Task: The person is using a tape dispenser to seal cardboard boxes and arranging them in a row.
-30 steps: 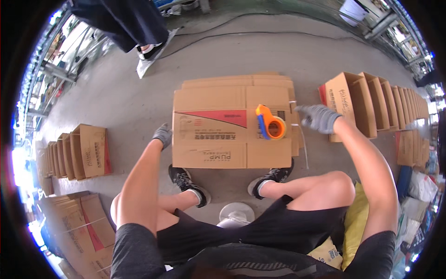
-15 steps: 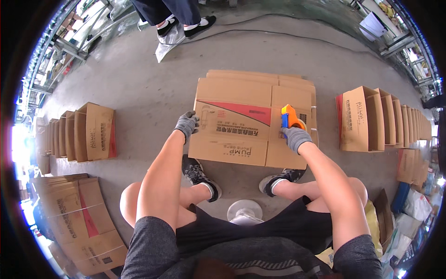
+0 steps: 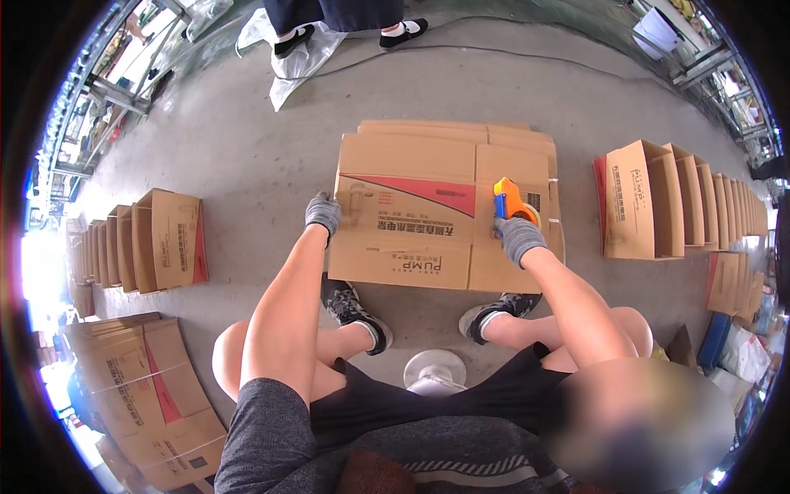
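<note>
A stack of flattened cardboard boxes (image 3: 407,152), brown with a red stripe and dark print, lies in front of me above my shoes. My left hand (image 3: 323,212), in a grey glove, is at the left edge of the stack with its fingers curled against the cardboard; the fingertips are partly hidden. In my gloved right hand (image 3: 522,239) is an orange and blue tape dispenser (image 3: 512,198), resting over the right part of the top box. Its handle is mostly covered by my fingers.
Rows of opened boxes stand at left (image 3: 169,239) and right (image 3: 638,198). Strapped flat boxes (image 3: 140,395) lie lower left. Another person's shoes (image 3: 403,34) stand beside a plastic sheet (image 3: 309,62) and a cable. A white stool (image 3: 434,370) is beneath me. A blurred shape (image 3: 642,420) covers the lower right.
The stack has shifted slightly left and away, with both hands moving along. One of the other person's feet has moved right. A blurred shape has come in at lower right.
</note>
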The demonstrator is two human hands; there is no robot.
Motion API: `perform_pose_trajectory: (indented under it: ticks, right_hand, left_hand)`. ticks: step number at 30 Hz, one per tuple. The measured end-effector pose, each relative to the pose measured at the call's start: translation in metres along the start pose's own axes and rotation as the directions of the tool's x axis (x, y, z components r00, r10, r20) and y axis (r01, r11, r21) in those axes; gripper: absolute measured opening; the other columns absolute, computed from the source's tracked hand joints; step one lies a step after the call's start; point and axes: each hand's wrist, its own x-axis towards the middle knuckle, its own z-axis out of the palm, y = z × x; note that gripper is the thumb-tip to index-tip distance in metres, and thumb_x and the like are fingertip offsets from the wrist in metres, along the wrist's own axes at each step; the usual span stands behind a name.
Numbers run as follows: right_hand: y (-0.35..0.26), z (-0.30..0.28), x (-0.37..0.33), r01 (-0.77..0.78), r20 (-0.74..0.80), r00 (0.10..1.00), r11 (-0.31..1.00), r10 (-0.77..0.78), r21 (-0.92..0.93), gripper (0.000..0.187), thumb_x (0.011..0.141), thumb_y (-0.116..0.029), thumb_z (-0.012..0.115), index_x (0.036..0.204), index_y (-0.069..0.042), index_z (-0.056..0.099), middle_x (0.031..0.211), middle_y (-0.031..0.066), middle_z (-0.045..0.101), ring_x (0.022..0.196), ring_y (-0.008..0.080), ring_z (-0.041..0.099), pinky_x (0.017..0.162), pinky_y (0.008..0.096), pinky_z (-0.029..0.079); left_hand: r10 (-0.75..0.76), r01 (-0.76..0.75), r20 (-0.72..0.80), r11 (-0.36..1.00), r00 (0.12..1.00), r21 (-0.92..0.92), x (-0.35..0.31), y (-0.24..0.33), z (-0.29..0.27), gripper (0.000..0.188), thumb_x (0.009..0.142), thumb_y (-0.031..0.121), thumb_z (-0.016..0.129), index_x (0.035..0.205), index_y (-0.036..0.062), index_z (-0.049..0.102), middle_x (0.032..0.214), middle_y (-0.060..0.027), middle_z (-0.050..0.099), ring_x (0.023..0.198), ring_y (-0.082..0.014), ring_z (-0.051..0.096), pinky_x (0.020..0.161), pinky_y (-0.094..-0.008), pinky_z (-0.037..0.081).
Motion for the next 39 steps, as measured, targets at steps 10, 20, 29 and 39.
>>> perform_pose_trajectory:
  ticks: [10, 20, 29, 39]
  right_hand:
    - [0.010, 0.024, 0.023, -0.315, 0.034, 0.946, 0.893, 0.321, 0.322, 0.024, 0.089, -0.022, 0.055, 0.109, -0.011, 0.064, 0.092, 0.0185, 0.069, 0.093, 0.0356, 0.067, 0.079, 0.0458, 0.053]
    - [0.056, 0.013, 0.016, 0.057, 0.123, 0.992, 0.963, -0.025, -0.262, 0.021, 0.086, -0.021, 0.062, 0.102, -0.011, 0.070, 0.099, 0.0162, 0.071, 0.093, 0.0326, 0.069, 0.079, 0.0426, 0.055]
    - [-0.037, -0.259, -0.088, -0.108, -0.545, 0.801, 0.956, 0.246, 0.272, 0.039, 0.087, -0.027, 0.061, 0.120, -0.007, 0.061, 0.103, 0.0189, 0.069, 0.100, 0.0344, 0.065, 0.089, 0.0454, 0.051]
    - [-0.046, -0.206, -0.073, 0.097, -0.789, 0.613, 0.995, -0.047, 0.016, 0.069, 0.081, -0.014, 0.063, 0.145, -0.010, 0.037, 0.145, 0.0188, 0.041, 0.129, 0.0449, 0.043, 0.106, 0.0523, 0.039]
  left_hand:
    - [0.040, -0.018, 0.051, 0.930, 0.998, -0.368, 0.026, 0.015, 0.001, 0.028, 0.079, 0.016, 0.068, 0.103, 0.0018, 0.066, 0.088, -0.0114, 0.069, 0.080, -0.0210, 0.063, 0.075, -0.0360, 0.051]
    - [0.237, -0.372, -0.289, 0.663, 0.927, -0.650, 0.064, 0.044, -0.211, 0.040, 0.083, 0.005, 0.060, 0.123, 0.0009, 0.059, 0.099, -0.0042, 0.067, 0.079, -0.0143, 0.060, 0.071, -0.0302, 0.051]
    - [0.156, -0.359, -0.350, 0.674, 0.924, -0.646, -0.026, 0.042, -0.259, 0.048, 0.084, -0.006, 0.051, 0.130, 0.0022, 0.057, 0.106, -0.0027, 0.065, 0.090, -0.0104, 0.059, 0.083, -0.0249, 0.049]
    - [0.178, -0.378, -0.369, 0.713, 0.912, -0.591, -0.035, 0.039, -0.259, 0.046, 0.085, -0.005, 0.051, 0.130, 0.0031, 0.056, 0.107, -0.0018, 0.064, 0.092, -0.0107, 0.057, 0.085, -0.0246, 0.047]
